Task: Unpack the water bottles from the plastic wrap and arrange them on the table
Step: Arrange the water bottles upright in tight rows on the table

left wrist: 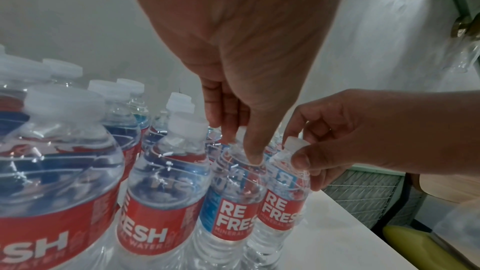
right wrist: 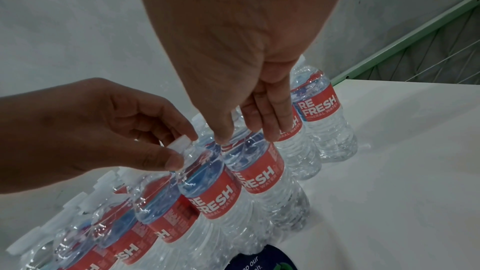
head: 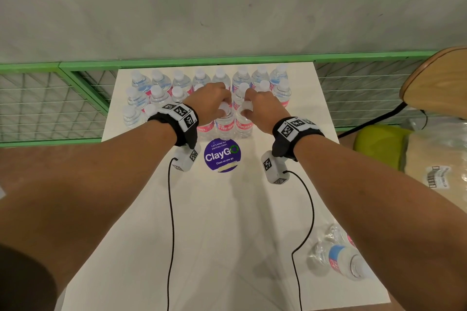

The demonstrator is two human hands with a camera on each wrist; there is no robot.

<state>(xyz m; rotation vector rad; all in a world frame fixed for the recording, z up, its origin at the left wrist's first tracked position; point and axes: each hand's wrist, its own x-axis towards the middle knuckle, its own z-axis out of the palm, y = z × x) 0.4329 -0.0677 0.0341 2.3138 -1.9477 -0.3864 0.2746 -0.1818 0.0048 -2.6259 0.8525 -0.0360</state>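
Several clear water bottles with white caps and red labels stand in rows (head: 202, 83) at the far end of the white table (head: 227, 222). My left hand (head: 222, 106) grips the neck of a front-row bottle (head: 224, 125) from above, fingers round its cap (left wrist: 239, 143). Beside it, my right hand (head: 246, 108) pinches the top of the neighbouring bottle (head: 243, 124) the same way (right wrist: 244, 137). Both bottles (left wrist: 233, 204) (right wrist: 259, 174) stand upright, touching each other. Another bottle (head: 341, 259) lies on its side near the front right edge, with more clear plastic behind it under my right forearm.
A round purple sticker (head: 222, 156) lies on the table just in front of the held bottles. Green mesh fencing (head: 50, 98) runs behind the table. A wooden chair (head: 437, 83) and a yellow-green seat (head: 379, 144) with a bag stand to the right. Two black cables (head: 171, 209) hang from my wrists.
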